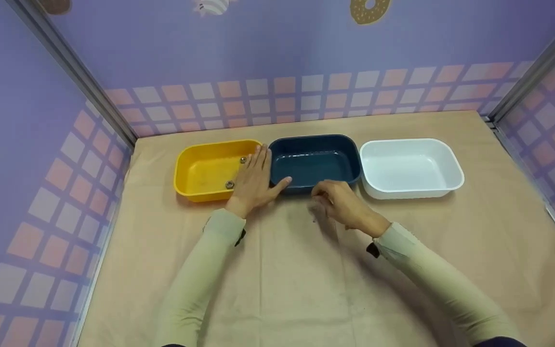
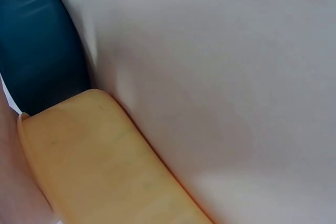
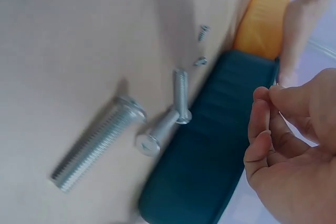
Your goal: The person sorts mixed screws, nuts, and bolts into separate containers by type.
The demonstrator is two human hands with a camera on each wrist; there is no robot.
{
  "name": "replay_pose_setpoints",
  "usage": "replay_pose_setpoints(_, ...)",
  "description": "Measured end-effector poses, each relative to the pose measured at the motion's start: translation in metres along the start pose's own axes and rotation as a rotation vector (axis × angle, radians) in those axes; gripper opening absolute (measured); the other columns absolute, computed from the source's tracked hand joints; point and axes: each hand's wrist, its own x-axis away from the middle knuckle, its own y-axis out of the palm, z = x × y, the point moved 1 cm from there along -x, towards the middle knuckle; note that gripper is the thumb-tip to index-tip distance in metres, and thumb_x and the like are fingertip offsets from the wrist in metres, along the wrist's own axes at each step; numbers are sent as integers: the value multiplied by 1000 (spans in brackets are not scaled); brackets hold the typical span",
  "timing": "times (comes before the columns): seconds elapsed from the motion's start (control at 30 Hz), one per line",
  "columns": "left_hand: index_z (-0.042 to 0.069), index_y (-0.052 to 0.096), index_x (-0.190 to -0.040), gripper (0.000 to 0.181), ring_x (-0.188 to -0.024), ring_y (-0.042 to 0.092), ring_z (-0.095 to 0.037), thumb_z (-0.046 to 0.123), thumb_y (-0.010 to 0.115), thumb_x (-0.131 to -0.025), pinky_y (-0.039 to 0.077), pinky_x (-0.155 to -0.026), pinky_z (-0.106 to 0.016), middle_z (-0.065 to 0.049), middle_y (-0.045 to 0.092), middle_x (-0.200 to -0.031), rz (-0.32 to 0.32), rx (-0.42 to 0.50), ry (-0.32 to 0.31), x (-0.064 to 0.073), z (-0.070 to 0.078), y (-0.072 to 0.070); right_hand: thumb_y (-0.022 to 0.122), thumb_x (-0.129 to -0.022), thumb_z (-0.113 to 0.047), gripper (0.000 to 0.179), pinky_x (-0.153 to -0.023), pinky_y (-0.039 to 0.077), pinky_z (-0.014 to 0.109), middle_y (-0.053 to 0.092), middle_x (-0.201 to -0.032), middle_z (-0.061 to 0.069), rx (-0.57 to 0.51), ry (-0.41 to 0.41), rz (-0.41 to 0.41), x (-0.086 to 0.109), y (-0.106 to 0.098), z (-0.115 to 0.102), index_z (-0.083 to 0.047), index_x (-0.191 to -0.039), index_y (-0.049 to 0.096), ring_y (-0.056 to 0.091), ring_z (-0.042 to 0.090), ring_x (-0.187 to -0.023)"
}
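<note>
My left hand (image 1: 253, 178) lies straight-fingered over the adjoining ends of the yellow bin (image 1: 181, 188) and the dark blue bin (image 1: 313, 137), its thumb out over the blue bin's near rim. Close to that rim is my right hand (image 1: 342, 202), fingers curled. Thumb and index fingertip meet in the right wrist view; I see no object clearly between them. On the cloth in front of the blue bin lie a large bolt (image 3: 97, 142), two smaller bolts, one upper (image 3: 180, 90) and one lower (image 3: 157, 131), and two tiny screws (image 3: 203, 33).
Two metal nuts, one near (image 1: 230, 184) and one far (image 1: 243, 159), sit inside the yellow bin. To the right stands a white bin (image 1: 412, 193), side by side with the blue one. Patterned purple panels (image 1: 258, 48) enclose the cloth-covered table (image 1: 301, 279).
</note>
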Motion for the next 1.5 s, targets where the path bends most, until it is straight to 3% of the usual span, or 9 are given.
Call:
replay_pose_setpoints(0.33,-1,8,-170,101,-168,3,-31,75,28,-106,7,-137,-47,-18,4,-180,-2,-12,0,2,-3,0,67,-104,-4,13,-77,66,38,79,-104,13,-21,67,20,-19,-13,-1,2,-109,79,74,22,-88)
replay_pose_setpoints(0.83,-2,11,-170,91,-168,6,-32,65,29,-111,8,-137,-46,-19,7,-180,11,23,3,3,-1,5,69,-104,-8,16,-81,66,39,81,-108,13,-13,72,62,-57,-24,6,-1,-111,82,78,23,-93)
replay_pose_setpoints(1.23,-1,9,-170,91,-168,5,-31,66,27,-110,6,-137,-44,-18,5,-180,-4,12,-5,3,1,3,70,-103,-7,16,-79,66,40,81,-108,15,1,87,66,-87,-25,14,1,-110,81,77,25,-91)
replay_pose_setpoints(1.5,-3,13,-169,90,-168,9,-33,64,30,-111,10,-137,-47,-20,9,-179,27,28,13,3,1,2,68,-104,-6,17,-86,65,43,81,-110,16,41,140,53,-103,-20,27,1,-111,81,78,27,-96)
